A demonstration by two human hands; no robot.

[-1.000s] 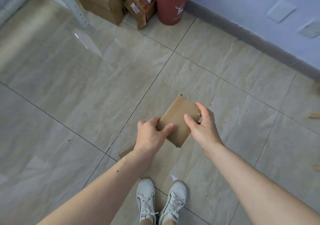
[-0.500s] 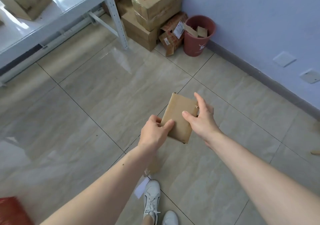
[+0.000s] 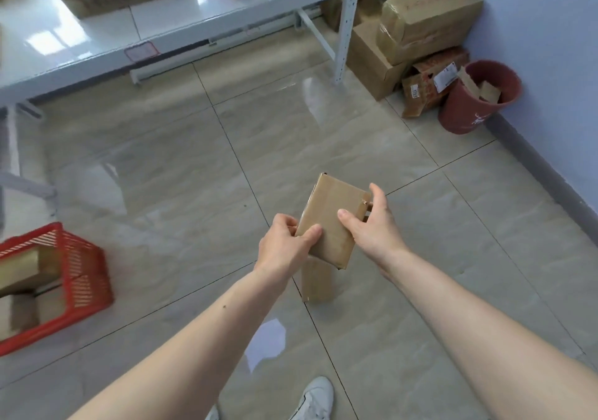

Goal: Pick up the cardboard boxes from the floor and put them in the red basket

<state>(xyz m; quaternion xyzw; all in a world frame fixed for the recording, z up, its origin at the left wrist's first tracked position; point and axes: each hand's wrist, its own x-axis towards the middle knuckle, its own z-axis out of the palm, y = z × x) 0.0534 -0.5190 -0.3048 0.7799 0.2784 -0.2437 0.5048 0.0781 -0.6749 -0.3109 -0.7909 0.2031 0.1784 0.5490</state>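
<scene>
Held box: a small flat cardboard box (image 3: 330, 222) is up in the air over the floor (image 3: 161, 193), in front of the person, gripped from both sides.
Left hand: the left hand (image 3: 284, 244) holds the box's near left corner, thumb on top and fingers curled under, clamped on the cardboard.
Right hand: the right hand (image 3: 372, 225) grips the box's right edge, thumb pressed on the top face, fingers wrapped round the side.
Second piece: another strip of cardboard (image 3: 317, 282) shows just below the held box; whether it hangs from the box or stands on the floor cannot be told.
Red basket: the red basket (image 3: 84, 277) sits on the floor at the left edge of the view, well apart from the hands, with brown boxes already inside it.
Far corner: stacked parcels (image 3: 420, 21) and a red bin (image 3: 466, 108) holding cardboard scraps stand against the wall.
Shelf: a white shelf (image 3: 194, 21) along the top carries more boxes.
Feet: a white shoe (image 3: 314, 400) shows at the bottom edge.
</scene>
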